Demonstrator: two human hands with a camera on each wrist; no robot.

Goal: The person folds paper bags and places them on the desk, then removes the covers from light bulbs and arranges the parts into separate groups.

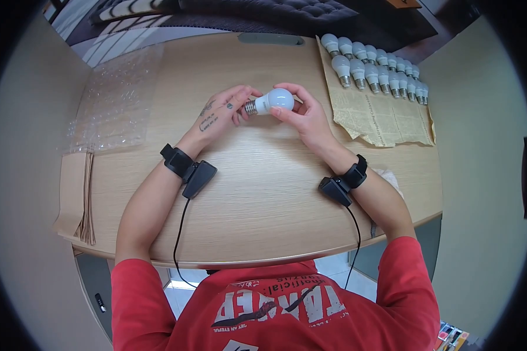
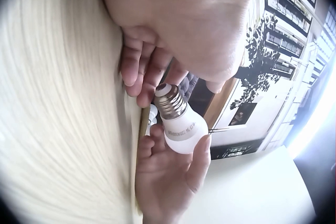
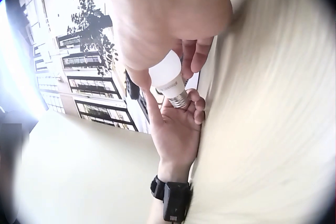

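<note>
Over the middle of the table, my right hand (image 1: 310, 120) holds a white light bulb (image 1: 281, 100) by its rounded globe, thumb on the near side and fingers behind. The bulb lies sideways, its metal screw base (image 2: 171, 101) pointing toward my left hand (image 1: 219, 114). That left hand is loosely spread, with fingertips right at the screw base and the thumb apart from the fingers. Small printed text (image 2: 181, 131) shows on the bulb's white collar. From the right side, the left palm (image 3: 178, 134) appears just beyond the base.
Two rows of similar bulbs (image 1: 372, 76) lie on printed brown paper (image 1: 386, 120) at the back right. Clear bubble wrap (image 1: 120, 96) covers the back left. A stack of folded brown cardboard (image 1: 76, 193) stands at the left edge. Side panels (image 1: 480, 146) flank the table.
</note>
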